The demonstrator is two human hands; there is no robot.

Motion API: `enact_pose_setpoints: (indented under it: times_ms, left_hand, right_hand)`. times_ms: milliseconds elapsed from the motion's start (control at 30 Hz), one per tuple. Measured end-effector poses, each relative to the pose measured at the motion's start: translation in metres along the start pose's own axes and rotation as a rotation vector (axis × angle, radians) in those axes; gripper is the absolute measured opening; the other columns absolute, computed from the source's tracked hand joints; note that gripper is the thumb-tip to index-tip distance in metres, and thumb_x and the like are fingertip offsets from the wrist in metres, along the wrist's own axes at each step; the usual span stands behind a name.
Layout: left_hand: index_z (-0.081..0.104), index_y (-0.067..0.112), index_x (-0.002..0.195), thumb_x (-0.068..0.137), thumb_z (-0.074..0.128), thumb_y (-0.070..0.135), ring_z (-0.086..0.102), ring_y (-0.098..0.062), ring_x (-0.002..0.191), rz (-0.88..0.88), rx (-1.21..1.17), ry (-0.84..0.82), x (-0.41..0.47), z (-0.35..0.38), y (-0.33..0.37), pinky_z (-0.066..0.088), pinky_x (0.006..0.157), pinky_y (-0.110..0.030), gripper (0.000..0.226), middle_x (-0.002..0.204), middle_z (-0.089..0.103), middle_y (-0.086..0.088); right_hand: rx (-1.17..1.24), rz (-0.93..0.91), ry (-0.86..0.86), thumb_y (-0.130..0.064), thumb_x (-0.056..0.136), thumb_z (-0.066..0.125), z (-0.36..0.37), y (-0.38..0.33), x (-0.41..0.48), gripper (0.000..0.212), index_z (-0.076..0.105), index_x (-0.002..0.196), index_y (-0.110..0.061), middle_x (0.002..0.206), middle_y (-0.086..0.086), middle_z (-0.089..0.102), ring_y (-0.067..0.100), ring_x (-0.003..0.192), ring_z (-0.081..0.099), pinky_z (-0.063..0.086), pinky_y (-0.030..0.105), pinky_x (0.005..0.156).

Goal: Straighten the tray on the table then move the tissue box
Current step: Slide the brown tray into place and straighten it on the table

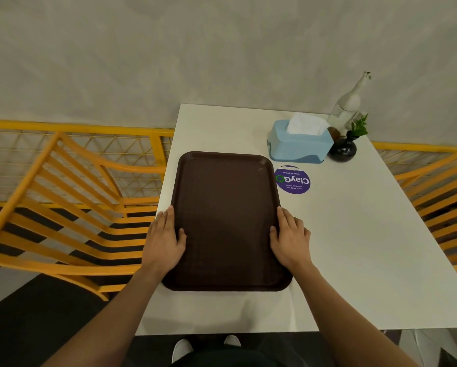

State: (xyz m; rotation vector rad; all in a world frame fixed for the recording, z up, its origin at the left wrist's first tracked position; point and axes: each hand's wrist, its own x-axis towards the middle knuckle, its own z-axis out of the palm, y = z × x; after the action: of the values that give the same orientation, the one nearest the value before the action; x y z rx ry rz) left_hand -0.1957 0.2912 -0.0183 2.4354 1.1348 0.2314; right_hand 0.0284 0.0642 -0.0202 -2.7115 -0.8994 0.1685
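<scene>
Both hands, my left hand point(166, 235) and right hand point(288, 238), clasp the stiff, light brown tray point(226, 221) by its long side rims at frame centre.

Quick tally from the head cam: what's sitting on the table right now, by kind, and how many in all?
Tray: 1, brown, both hands on its side rims
Tissue box: 1, blue
Glass bottle: 1
Dark vase with green sprig: 1
Round purple sticker: 1
Total: 5 on the white table
</scene>
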Motion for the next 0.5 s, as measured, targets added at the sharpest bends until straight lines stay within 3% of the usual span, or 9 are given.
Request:
enact_pose_setpoints:
  times_ms: [500]
  left_hand:
    - [0.018, 0.009, 0.159, 0.103, 0.045, 0.034, 0.021, -0.029, 0.153, 0.007, 0.002, -0.011, -0.009, 0.000, 0.010, 0.021, 0.124, -0.044, 0.068, 0.163, 0.028, -0.013]
  right_hand:
    - [0.016, 0.010, -0.063, -0.049, 0.105, 0.030, 0.000, 0.015, -0.008, 0.063, 0.011, 0.160, -0.024, 0.165, 0.000, 0.022, 0.026, 0.151, 0.016, 0.011, 0.054, 0.120]
